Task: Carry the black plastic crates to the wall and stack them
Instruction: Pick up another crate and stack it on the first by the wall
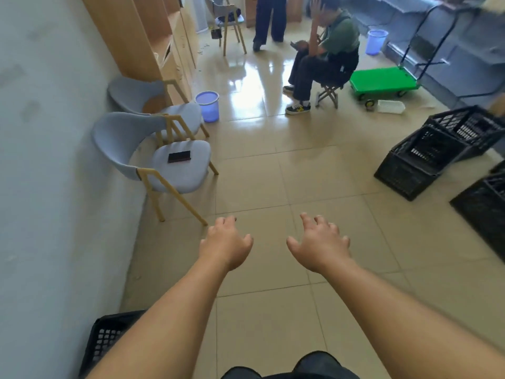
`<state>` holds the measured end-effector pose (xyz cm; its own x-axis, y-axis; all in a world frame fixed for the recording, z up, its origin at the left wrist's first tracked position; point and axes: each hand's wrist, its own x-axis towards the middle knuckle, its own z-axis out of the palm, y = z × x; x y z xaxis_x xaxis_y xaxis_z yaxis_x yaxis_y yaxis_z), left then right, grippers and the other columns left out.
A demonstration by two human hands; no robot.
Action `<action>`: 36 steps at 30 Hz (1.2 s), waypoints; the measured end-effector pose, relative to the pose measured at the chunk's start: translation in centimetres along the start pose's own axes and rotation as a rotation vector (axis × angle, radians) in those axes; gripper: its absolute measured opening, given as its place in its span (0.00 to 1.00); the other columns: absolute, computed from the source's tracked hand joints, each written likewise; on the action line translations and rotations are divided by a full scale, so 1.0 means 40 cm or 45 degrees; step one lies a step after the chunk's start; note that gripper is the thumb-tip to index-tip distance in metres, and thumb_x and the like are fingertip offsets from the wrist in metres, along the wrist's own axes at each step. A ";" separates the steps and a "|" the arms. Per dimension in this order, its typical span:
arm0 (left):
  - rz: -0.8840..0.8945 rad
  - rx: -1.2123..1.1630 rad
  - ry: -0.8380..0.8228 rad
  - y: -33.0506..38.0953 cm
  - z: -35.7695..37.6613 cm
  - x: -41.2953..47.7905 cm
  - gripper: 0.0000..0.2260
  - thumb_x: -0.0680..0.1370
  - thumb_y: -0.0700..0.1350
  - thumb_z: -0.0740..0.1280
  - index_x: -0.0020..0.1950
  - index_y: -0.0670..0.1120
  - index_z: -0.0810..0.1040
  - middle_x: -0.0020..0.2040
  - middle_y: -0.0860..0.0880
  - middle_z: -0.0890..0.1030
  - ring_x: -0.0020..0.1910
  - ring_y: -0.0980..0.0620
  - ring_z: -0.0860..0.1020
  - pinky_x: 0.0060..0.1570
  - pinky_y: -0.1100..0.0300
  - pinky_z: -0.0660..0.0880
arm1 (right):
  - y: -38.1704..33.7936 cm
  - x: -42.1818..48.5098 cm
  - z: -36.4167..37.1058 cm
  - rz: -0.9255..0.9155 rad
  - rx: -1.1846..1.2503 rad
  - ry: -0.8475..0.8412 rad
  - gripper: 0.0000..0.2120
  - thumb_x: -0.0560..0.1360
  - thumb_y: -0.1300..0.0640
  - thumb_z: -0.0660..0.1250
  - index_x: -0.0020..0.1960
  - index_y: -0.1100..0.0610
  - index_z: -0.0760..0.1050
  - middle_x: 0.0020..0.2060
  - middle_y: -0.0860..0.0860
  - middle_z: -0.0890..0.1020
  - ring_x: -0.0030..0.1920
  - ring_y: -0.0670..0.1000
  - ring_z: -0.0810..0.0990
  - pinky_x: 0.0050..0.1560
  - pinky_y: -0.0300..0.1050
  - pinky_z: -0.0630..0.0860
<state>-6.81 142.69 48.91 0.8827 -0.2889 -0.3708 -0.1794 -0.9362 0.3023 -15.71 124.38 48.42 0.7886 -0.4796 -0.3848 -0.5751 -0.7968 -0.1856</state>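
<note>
While both hands carry nothing, risk is on next carry: grey padded chair with wooden legs (175,165) juts from pale wall (41,187); bulky load hides feet, trip likely. Left hand (226,242), right hand (319,242): fingers loosely spread, touching nothing. 1 black plastic lattice crate (106,340) at wall; remaining black crates (426,160) well apart, right.

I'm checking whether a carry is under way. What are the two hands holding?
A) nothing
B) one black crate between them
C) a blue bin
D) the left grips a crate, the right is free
A: the left hand and right hand reach out over floor tiles with fingers loosely spread and empty; black crates sit on the floor to the right.
</note>
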 end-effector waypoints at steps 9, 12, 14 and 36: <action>0.273 0.085 -0.130 0.516 0.131 0.084 0.31 0.81 0.57 0.60 0.81 0.47 0.60 0.78 0.45 0.65 0.75 0.43 0.64 0.71 0.43 0.67 | 0.450 0.068 -0.151 0.273 0.124 0.092 0.36 0.78 0.36 0.55 0.81 0.46 0.49 0.79 0.54 0.58 0.76 0.60 0.59 0.69 0.66 0.60; 0.360 0.170 -0.145 0.633 0.155 0.125 0.31 0.80 0.58 0.61 0.81 0.48 0.60 0.77 0.46 0.66 0.75 0.43 0.66 0.70 0.44 0.68 | 0.569 0.094 -0.179 0.390 0.154 0.095 0.36 0.78 0.36 0.55 0.81 0.47 0.49 0.79 0.54 0.59 0.75 0.60 0.60 0.69 0.66 0.62; 0.415 0.230 -0.157 0.702 0.173 0.160 0.31 0.80 0.59 0.61 0.80 0.49 0.60 0.77 0.48 0.66 0.74 0.44 0.66 0.68 0.43 0.69 | 0.629 0.115 -0.191 0.466 0.183 0.085 0.36 0.78 0.36 0.55 0.81 0.47 0.49 0.79 0.54 0.59 0.75 0.60 0.60 0.69 0.66 0.62; 1.241 0.622 -0.406 1.583 0.338 0.657 0.30 0.79 0.60 0.59 0.79 0.50 0.60 0.76 0.48 0.66 0.72 0.44 0.68 0.62 0.44 0.70 | 1.165 0.479 -0.426 1.337 0.538 0.187 0.31 0.77 0.38 0.55 0.78 0.45 0.55 0.74 0.52 0.65 0.70 0.60 0.65 0.63 0.64 0.65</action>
<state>-0.87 73.09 46.43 0.1357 -0.9094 -0.3931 -0.9412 -0.2422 0.2354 -23.68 71.79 47.81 -0.1237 -0.8965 -0.4254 -0.9710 0.1977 -0.1342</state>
